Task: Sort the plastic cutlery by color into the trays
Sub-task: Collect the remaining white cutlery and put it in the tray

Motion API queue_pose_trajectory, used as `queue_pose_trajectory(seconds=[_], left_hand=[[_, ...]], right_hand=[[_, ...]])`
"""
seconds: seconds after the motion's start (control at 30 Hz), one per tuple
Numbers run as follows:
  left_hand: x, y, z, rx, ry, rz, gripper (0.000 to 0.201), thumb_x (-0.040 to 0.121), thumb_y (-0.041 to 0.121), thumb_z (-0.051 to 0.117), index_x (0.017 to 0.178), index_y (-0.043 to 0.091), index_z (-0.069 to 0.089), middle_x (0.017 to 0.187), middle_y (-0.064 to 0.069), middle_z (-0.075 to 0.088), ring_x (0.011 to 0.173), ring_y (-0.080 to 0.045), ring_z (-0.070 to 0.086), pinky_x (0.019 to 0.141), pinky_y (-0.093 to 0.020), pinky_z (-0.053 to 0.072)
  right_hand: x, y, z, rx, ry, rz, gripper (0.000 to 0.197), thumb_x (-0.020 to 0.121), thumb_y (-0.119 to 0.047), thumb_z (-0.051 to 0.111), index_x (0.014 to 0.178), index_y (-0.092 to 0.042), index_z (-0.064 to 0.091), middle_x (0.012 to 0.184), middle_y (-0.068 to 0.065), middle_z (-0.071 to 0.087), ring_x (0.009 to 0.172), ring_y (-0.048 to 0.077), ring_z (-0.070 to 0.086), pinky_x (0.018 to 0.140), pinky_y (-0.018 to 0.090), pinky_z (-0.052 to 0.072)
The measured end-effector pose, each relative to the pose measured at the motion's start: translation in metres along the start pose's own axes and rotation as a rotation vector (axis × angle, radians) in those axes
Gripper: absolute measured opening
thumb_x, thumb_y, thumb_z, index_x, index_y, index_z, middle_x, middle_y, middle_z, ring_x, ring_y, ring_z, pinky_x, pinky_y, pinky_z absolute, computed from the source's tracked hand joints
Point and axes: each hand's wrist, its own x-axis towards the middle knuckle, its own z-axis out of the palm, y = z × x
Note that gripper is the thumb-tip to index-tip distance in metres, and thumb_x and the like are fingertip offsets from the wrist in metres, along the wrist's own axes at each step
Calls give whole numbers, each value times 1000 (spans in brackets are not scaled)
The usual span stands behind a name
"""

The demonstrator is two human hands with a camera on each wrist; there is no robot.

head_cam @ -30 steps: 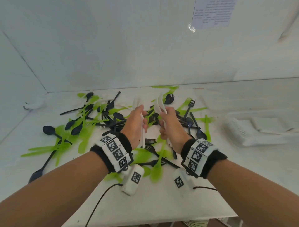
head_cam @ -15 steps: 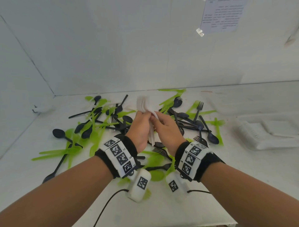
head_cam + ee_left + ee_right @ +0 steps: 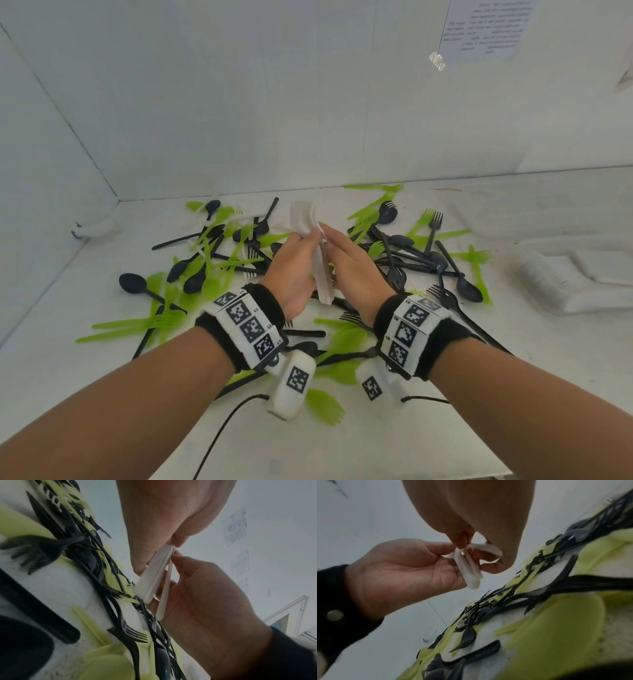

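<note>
Held upright between both hands, above the middle of the counter (image 3: pixel 445 428): a bundle of white plastic cutlery (image 3: pixel 320 270), handles down, fork-like heads up. Left hand (image 3: pixel 291 270) wrapped around the bundle's left side, grip closed on it, thumb and fingers curled against the handles. Right hand (image 3: pixel 352 267) pressed to the bundle's right side, fingertips pinching near the top of the handles, so a closed grip there too. Seen from the left wrist camera: white handles (image 3: pixel 154 574) fanned slightly between the two palms, one handle splayed apart from the rest. Seen from the right wrist camera: the same white handles (image 3: pixel 469 568) squeezed between fingertips of both hands.

Directly below and around the hands: a loose, tangled heap of black forks and spoons (image 3: pixel 404 253) mixed with lime green forks and spoons (image 3: pixel 363 219), spread across the white counter. One black spoon (image 3: pixel 132 282) lying at the heap's left edge, one green spoon-fork (image 3: pixel 325 406) nearest the viewer. Far right on the counter, well apart from the heap: a white tray (image 3: pixel 565 274) already holding white cutlery. Marker-covered bands (image 3: pixel 246 325) strapped to both wrists. Taped high on the back wall, at right: a printed paper sheet (image 3: pixel 486 31).
</note>
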Motion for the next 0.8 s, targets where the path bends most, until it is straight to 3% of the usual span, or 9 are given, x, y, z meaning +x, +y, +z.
queue_pose_trajectory(seconds=[0.13,0.23,0.33,0.4,0.47,0.57,0.63,0.7,0.8], left_hand=[[1,5,-6,39,-78,-3,28,109,30,44,127,13,58,126,-11,69,119,-24,65,100,-50,53],[0,8,-10,75,-101,41,25,108,28,48,115,10,64,108,-10,72,101,-20,70,83,-40,59],[-1,7,-14,96,-122,76,32,107,28,51,121,4,65,107,-13,72,94,-20,70,75,-34,59],[-1,5,-16,126,-111,99,34,107,29,51,123,3,65,111,-15,73,100,-23,70,79,-37,60],[-2,4,-16,170,-105,105,32,108,30,49,124,7,65,116,-14,73,110,-25,70,90,-41,59],[-4,3,-17,225,-137,97,29,110,26,43,128,12,61,121,-12,71,116,-23,67,99,-42,54],[-4,4,-19,236,-134,101,23,110,20,42,119,13,62,118,-14,70,111,-24,68,95,-40,56],[-4,6,-24,213,-108,105,19,109,17,44,106,16,62,109,-14,72,102,-24,69,85,-37,59],[-7,7,-30,168,-144,57,22,109,21,45,119,14,62,112,-8,75,103,-26,72,82,-38,60]], right_hand=[[2,5,6,-90,55,-56,48,103,-20,39,148,-31,52,124,12,69,117,21,63,105,46,49],[3,8,6,-91,81,-102,47,104,-16,40,147,-30,53,120,22,67,116,35,59,101,49,50],[1,6,5,-43,101,-102,43,107,-14,42,146,-27,55,124,1,71,120,15,61,102,27,50],[-1,4,8,-1,85,-81,39,108,-20,45,142,-33,58,130,-21,66,125,-1,58,110,29,46],[1,7,10,26,86,-52,41,107,-24,45,145,-33,55,143,-18,58,132,0,53,114,37,44],[4,8,12,54,111,-15,43,107,-15,45,148,-24,53,140,-7,62,124,2,60,109,33,49],[3,3,14,65,104,-2,42,105,-15,47,146,-24,56,140,-6,63,126,4,60,110,35,48],[0,-3,18,79,58,18,42,105,-15,47,145,-25,56,144,-9,57,127,0,55,108,25,46],[-5,-14,21,219,-35,71,34,107,-20,42,130,-28,66,124,-11,65,118,2,60,92,15,48]])
